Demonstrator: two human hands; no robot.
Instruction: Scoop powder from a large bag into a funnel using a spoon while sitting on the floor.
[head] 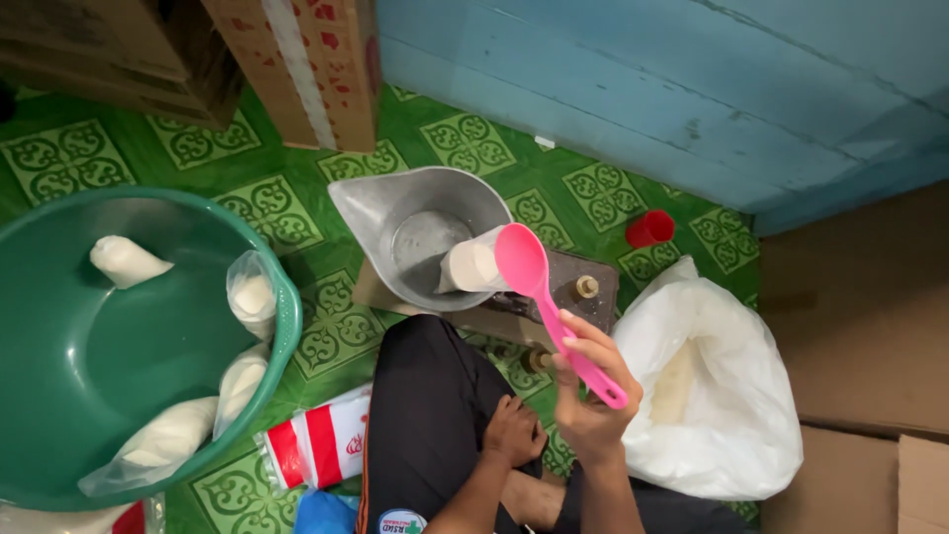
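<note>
Far left: large round green plastic basin (59,415) on the green patterned floor (297,213). Inside it, several small clear plastic bags filled with white powder (127,260); one lies near the back wall of the basin, the others lean along its right rim.

Just right of the basin, on the floor: a red-and-white printed plastic packet (321,445), lying flat beside the person's black-trousered knee (425,405).

Centre: grey metal scale pan with a pouring spout (395,213), sitting on a dark flat weighing scale (583,282). In the pan, a small clear plastic bag part-filled with white powder (473,267), tilted, mouth toward the right.

Left hand (514,432): rests on the knee, fingers curled under loosely, holding nothing.

Right hand (591,391): raised, fingers wrapped closed around the lower handle of a pink plastic scoop (539,297). The bowl of the scoop sits at the mouth of the bag in the pan, touching or just over it; cannot tell which. Cannot tell what is in the bowl.

Right of the hand: big white plastic sack (722,396), mouth open, pale powder visible inside. Behind it on the floor, a small red plastic cup (649,228), near the blue wooden wall (643,89).

Top left: cardboard boxes (316,69) standing on the floor.
</note>
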